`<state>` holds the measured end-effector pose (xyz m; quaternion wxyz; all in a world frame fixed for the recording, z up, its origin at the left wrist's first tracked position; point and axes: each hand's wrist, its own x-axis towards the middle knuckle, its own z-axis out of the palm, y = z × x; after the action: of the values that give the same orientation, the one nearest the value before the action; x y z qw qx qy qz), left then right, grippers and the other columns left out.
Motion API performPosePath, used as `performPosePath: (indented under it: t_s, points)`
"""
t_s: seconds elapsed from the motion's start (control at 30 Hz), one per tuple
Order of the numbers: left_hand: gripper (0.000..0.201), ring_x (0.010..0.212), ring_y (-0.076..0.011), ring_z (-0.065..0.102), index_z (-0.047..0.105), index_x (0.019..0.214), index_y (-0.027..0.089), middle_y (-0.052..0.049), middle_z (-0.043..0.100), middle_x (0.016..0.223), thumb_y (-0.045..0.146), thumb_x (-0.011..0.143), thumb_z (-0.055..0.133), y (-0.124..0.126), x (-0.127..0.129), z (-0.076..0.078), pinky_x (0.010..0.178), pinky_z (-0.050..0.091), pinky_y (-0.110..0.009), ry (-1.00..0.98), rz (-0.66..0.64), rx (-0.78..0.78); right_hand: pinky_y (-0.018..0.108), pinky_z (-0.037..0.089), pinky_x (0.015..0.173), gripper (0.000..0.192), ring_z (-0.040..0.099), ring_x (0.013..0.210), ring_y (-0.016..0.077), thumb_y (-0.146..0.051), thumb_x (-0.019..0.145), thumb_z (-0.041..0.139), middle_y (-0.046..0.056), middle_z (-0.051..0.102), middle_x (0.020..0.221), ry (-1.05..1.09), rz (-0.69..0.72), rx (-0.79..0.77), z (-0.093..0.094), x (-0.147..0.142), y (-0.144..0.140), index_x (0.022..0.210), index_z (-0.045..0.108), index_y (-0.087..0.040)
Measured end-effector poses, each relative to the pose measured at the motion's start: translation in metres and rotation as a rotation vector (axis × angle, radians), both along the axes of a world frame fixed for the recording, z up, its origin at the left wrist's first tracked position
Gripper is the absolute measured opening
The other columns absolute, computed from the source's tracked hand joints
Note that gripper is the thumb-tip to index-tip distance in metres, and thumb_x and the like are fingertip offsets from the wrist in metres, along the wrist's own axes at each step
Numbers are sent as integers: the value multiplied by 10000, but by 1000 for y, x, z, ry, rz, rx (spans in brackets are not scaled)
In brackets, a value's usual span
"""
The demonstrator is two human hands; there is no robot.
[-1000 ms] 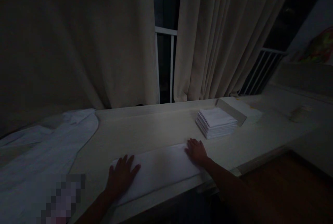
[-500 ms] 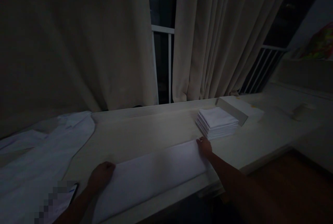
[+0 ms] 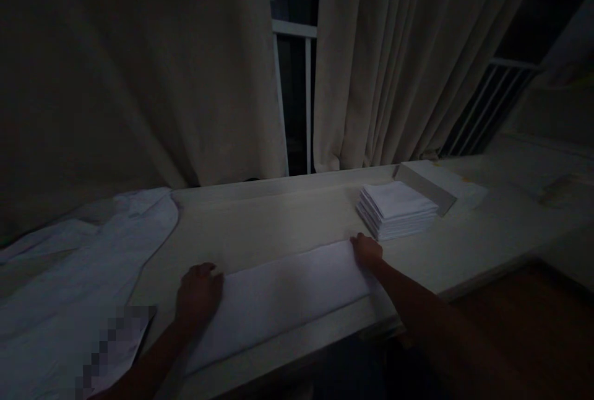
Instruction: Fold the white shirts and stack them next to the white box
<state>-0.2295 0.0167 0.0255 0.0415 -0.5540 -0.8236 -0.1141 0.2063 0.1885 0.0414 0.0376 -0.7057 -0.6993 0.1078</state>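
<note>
Along the tabletop (image 3: 260, 230), near edge, I've got a folded white cloth (image 3: 290, 295) laid out, right hand (image 3: 369, 254) curled at one end, left hand (image 3: 199, 296) curled at the other, can't tell if either's pinching.

Left hand (image 3: 199, 295) plus right hand (image 3: 368, 252) makes two, with one long folded cloth (image 3: 283, 295) and one stack (image 3: 399, 208), layers too dim to count tbh. Also one loose cloth (image 3: 143, 226), one box (image 3: 429, 180), two curtains (image 3: 223, 90) and one counter (image 3: 260, 226).
</note>
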Motion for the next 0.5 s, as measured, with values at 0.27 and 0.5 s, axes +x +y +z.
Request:
performPosePath:
  t_s: [0.27,0.5]
  points:
    - [558,1432,-338,217,405,1422,345,-62,304,1553,571,917,329,-25,168,-28,1117,114,-619,42,-670,-20,437,172,1133,410,442,1251,247,-398,1002,287,108,578,1286,40,741,291,-6,-66,-109,1236,571,-219]
    - [577,1451,-335,150,232,1483,387,-25,212,1581,558,935,278,-16,151,-51,1120,89,-633,47,-493,26,615,41,1109,624,111,1443,353,-689,912,294,31,198,1580,51,563,213,-34,-61,-119,1464,322,-399]
